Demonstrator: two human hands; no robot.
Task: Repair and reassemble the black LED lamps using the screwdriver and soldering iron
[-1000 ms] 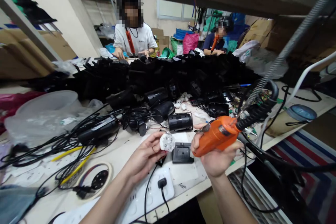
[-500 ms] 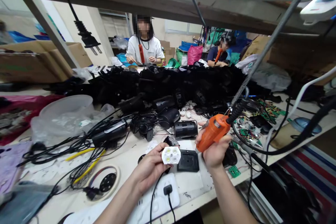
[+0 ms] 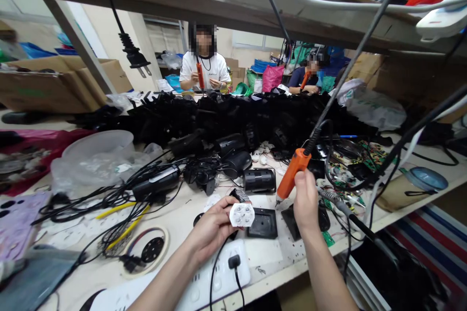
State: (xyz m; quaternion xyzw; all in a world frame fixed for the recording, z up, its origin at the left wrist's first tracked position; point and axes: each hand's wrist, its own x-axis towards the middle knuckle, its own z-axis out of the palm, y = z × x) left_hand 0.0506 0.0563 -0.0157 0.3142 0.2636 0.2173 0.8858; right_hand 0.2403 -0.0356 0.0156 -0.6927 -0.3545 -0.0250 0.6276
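Note:
My left hand (image 3: 215,226) is closed on a white hexagonal LED lamp head (image 3: 242,215), its several round lenses facing me. Just behind it shows a dark part whose shape I cannot make out. My right hand (image 3: 306,204) has its fingers curled against the right side of an orange electric screwdriver (image 3: 294,172). They are partly hidden, so a firm grip is not plain. The screwdriver hangs in line with its spring, tip slanting down and left. A black rectangular tray (image 3: 261,223) lies right of the lamp head. Under my right hand is a black flat piece (image 3: 291,223).
Black cylindrical housings (image 3: 259,180) and a long pile of black parts (image 3: 233,112) cover the table's back. Cables (image 3: 120,194), a tape roll (image 3: 166,248) and a white power strip (image 3: 204,272) lie in front. Circuit boards (image 3: 375,153) sit right. Two people work opposite.
The screwdriver has swung more upright and slightly left, showing its tip. My right hand's fingers no longer show around its left side. The lamp head has turned slightly; its lenses look less yellow.

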